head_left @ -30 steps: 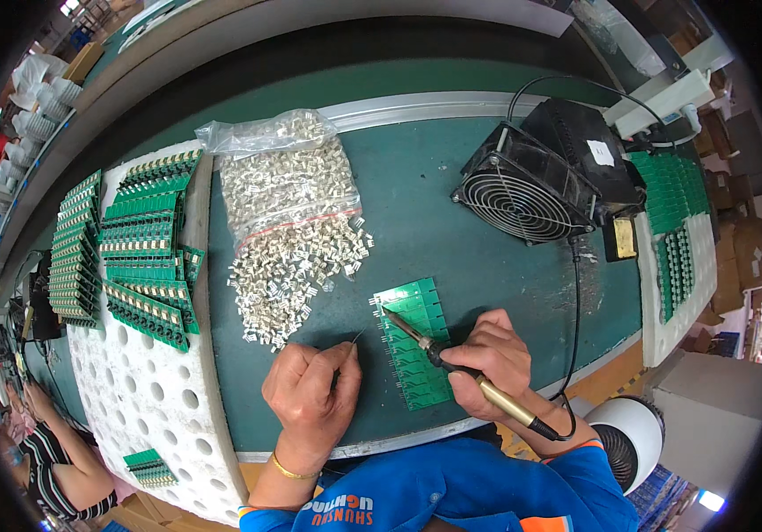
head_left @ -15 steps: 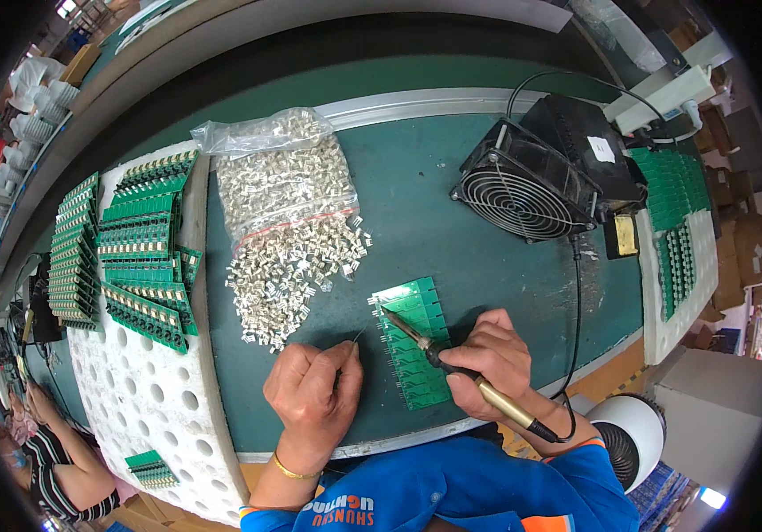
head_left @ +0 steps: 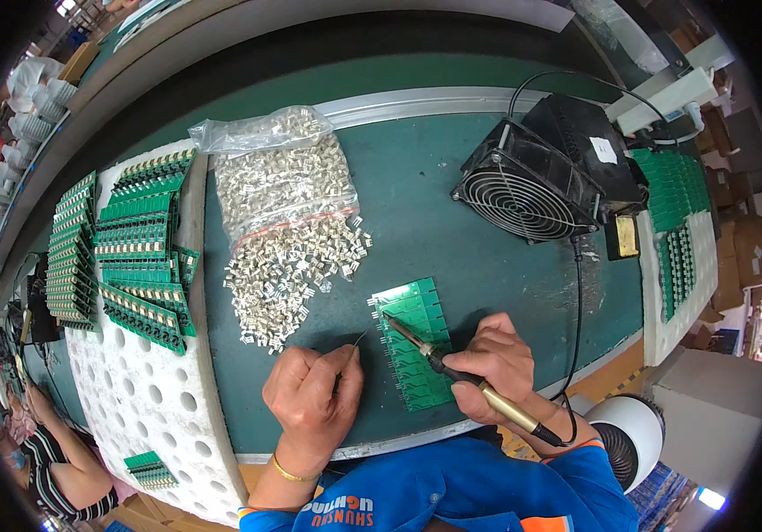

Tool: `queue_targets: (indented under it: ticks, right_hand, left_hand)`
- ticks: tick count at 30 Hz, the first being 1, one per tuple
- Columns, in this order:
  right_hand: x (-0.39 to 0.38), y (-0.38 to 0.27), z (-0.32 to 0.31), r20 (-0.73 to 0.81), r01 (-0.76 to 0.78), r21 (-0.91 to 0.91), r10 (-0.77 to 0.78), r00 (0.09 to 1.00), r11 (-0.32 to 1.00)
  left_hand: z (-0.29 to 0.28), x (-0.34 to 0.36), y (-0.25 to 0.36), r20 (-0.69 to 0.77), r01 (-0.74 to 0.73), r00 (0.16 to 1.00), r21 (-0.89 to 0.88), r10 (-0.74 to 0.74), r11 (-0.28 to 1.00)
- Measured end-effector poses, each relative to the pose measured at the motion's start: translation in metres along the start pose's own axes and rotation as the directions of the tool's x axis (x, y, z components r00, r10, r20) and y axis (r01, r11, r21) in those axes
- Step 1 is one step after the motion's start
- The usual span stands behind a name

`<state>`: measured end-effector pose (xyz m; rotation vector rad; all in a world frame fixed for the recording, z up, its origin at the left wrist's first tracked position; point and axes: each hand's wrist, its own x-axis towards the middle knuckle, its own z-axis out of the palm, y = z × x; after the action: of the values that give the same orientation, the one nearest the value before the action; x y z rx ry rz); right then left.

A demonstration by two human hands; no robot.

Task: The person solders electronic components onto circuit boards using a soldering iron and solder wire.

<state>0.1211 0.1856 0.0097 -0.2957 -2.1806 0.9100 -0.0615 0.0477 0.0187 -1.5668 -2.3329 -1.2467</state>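
Note:
My right hand [head_left: 494, 363] is closed around a soldering iron [head_left: 507, 406] with a gold and black handle. The iron's tip rests at the left edge of a green circuit board panel [head_left: 416, 341], near its upper end. Small metal pins stick out along that left edge. My left hand [head_left: 314, 390] is closed to the left of the panel, pinching a thin solder wire [head_left: 359, 337] whose end points toward the board. Beyond my left hand lies a heap of small white connectors [head_left: 288, 275], spilling from a clear plastic bag [head_left: 279, 168].
On the left, a white foam board [head_left: 137, 390] with round holes carries stacked green circuit boards [head_left: 137, 222]. A black fan [head_left: 527, 191] stands at the back right beside a yellow sponge [head_left: 624, 236] in a dark holder. Another foam board [head_left: 704, 266] holds more boards. A co-worker [head_left: 66, 465] sits at far left.
The soldering iron's tip has shifted slightly down along the panel's left edge, with my right hand moving a little toward me. My left hand stays nearly in place.

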Motion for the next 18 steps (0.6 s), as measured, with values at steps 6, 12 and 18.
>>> queue_targets:
  ticks: [6,12,18]
  right_hand:
    - [-0.0016,-0.0001,-0.0005,0.012,-0.005,0.020,0.005,1.000,1.000]
    - [-0.0030,-0.0002,-0.0010,-0.022,0.001,0.026,-0.001,1.000,1.000]
    - [-0.0010,-0.0003,0.0007,-0.019,-0.004,0.010,0.004,1.000,1.000]
  left_hand:
    - [0.0002,-0.0017,-0.0017,0.012,0.009,1.000,-0.015,-0.009,1.000]
    - [-0.0030,-0.0020,0.0021,0.043,0.053,0.998,-0.001,-0.053,0.999]
    - [-0.0041,-0.0014,0.0018,0.039,0.061,0.997,0.010,-0.061,0.998]
